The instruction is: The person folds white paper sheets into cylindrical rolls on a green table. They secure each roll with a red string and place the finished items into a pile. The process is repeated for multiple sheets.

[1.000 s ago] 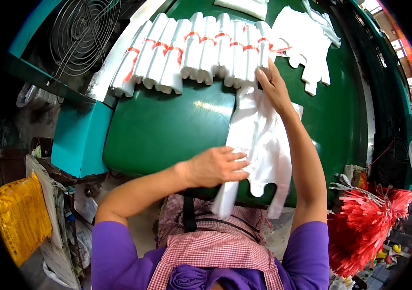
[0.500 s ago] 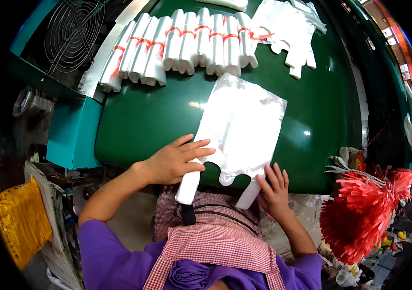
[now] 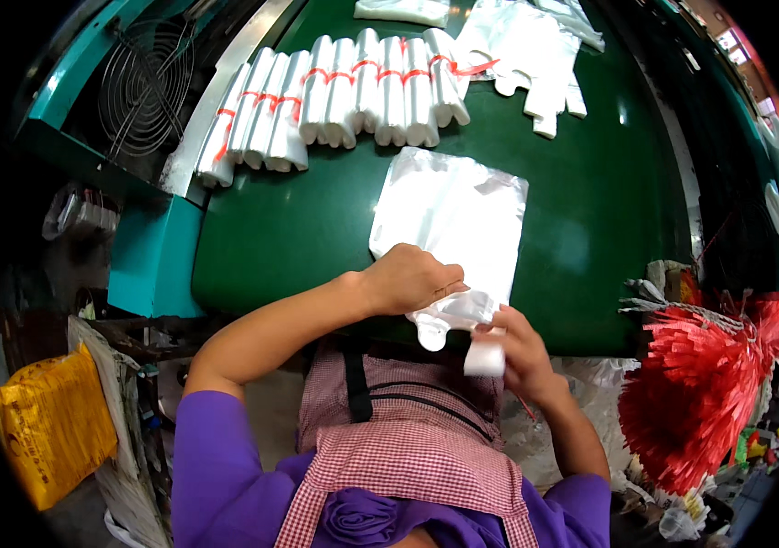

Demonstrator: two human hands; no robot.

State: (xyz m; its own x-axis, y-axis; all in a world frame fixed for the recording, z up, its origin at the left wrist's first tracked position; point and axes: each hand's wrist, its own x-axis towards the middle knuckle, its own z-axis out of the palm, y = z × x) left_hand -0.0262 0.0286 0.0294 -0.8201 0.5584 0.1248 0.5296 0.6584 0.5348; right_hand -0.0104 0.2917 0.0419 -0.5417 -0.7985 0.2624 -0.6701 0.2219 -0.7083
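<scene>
A flat stack of white plastic vest bags (image 3: 453, 205) lies on the green table at its near edge, with the handle ends toward me. My left hand (image 3: 410, 279) is closed on the left handle side, which is folded inward over the stack. Beside the right handle strap, my right hand (image 3: 519, 358) curls its fingers round it, partly blurred. A thin red strip (image 3: 524, 406) shows below my right hand. The left handle's end is hidden under my left fingers.
Several rolled bag bundles with red ties (image 3: 339, 91) lie in a row at the far left. Loose white bags (image 3: 522, 55) lie at the far right. Bunched red strips (image 3: 686, 397) hang by the right edge. A yellow package (image 3: 51, 425) stands lower left, below a teal box (image 3: 153, 260).
My left hand has moved right and closed, folding the left handle inward over the stack. My right hand has curled at the right strap. The view has shifted slightly.
</scene>
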